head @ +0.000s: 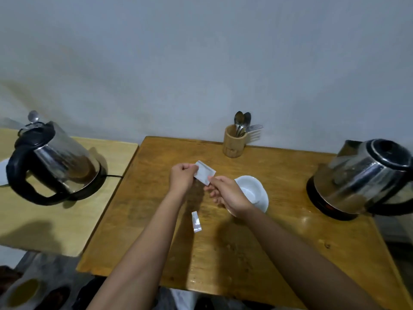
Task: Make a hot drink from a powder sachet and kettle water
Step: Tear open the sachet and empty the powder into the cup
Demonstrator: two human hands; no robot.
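The sachet (204, 174), seemingly light and limp, is being pinched at opposite edges by the left hand (182, 177) and right hand (228, 193); a corner grip is being favoured.

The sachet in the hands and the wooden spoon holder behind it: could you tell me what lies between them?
Nothing: the head view shows only bare table between the sachet and the spoon holder.

White sachet (204, 174); white cup (251, 190); brown wooden table (257, 253); silver kettles (366, 175) with black bases; tan holder (234, 142)
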